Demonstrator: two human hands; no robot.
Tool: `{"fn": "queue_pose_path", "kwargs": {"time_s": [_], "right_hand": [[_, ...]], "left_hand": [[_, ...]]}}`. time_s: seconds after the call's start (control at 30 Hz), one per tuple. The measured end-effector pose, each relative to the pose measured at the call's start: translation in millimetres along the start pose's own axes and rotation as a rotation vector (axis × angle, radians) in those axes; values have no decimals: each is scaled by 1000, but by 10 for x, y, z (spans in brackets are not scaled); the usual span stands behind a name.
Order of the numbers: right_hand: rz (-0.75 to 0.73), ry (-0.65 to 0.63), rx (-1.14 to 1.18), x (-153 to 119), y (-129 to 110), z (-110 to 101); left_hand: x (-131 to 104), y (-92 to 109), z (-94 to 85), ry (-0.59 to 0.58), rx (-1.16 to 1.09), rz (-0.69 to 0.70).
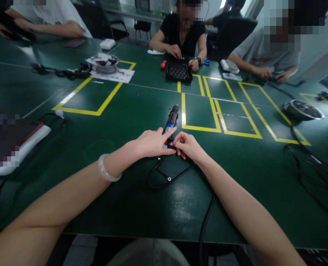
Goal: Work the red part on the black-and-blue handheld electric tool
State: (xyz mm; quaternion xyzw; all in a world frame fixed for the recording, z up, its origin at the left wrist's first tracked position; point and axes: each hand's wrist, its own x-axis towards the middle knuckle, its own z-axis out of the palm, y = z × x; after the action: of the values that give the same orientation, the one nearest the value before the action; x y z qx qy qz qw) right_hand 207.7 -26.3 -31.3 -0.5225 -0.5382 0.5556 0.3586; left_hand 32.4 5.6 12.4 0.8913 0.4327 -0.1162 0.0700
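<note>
Two forearms [80, 186] converge on one driver-like tool [172, 117]; looks mid-job, rear end unfinished.
Tool under left hand [152, 143], tip beyond fingers; thumb and index spread, can't tell if gripping. Right hand [188, 146] pinched closed at tool's rear, contents hidden. One cable loop [182, 176] nearside of fingers.

the left arm [69, 197] and right arm [235, 190] reach forward, converging. the left hand [152, 142] is palm down, thumb and index finger spread; the right hand [188, 146] pinches close beside it.

The tabletop [177, 208] looks glossy, the tool [171, 119] partly plastic.
</note>
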Motion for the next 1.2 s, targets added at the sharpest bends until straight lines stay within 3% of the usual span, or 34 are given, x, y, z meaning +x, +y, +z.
{"fn": "queue_pose_path", "kwargs": {"time_s": [0.33, 0.7, 1.2], "right_hand": [[-14, 61, -198, -2, -31, 45], [-95, 61, -142, 9, 25, 36], [-134, 82, -254, 31, 54, -37]], "left_hand": [[-11, 9, -8, 6, 3, -3], [-33, 45, 2, 47, 31, -7], [-34, 106, 8, 74, 27, -59]]}}
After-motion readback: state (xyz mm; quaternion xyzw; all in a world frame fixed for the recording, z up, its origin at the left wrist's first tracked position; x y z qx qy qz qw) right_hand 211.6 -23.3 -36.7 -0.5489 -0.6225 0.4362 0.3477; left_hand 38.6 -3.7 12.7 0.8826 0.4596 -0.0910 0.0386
